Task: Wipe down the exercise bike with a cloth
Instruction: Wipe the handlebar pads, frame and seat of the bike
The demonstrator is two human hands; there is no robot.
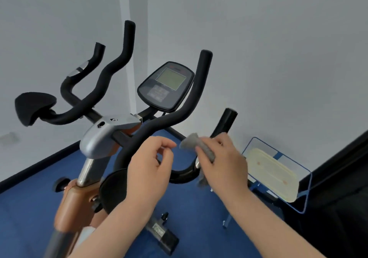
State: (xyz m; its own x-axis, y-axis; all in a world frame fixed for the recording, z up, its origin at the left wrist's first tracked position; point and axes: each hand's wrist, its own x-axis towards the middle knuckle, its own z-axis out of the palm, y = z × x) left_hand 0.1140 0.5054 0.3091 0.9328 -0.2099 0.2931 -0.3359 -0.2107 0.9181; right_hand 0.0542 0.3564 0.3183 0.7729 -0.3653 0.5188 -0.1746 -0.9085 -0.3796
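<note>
The exercise bike (107,136) fills the left and middle of the view, with black foam handlebars (169,118), a grey clamp housing and a console (166,86) with a greenish screen. My right hand (221,162) grips a grey cloth (199,144) wrapped over the right handlebar's lower curved section, near a metal sensor plate. My left hand (151,164) hovers just left of the cloth in front of the same bar, fingers loosely curled, holding nothing. Part of the cloth hangs below my right hand.
A blue-framed holder (306,180) with a cream pad stands at the right, beside a dark object at the frame's edge. White walls meet in a corner behind the bike. The floor (29,208) is blue. The bike's base foot (161,235) lies below my arms.
</note>
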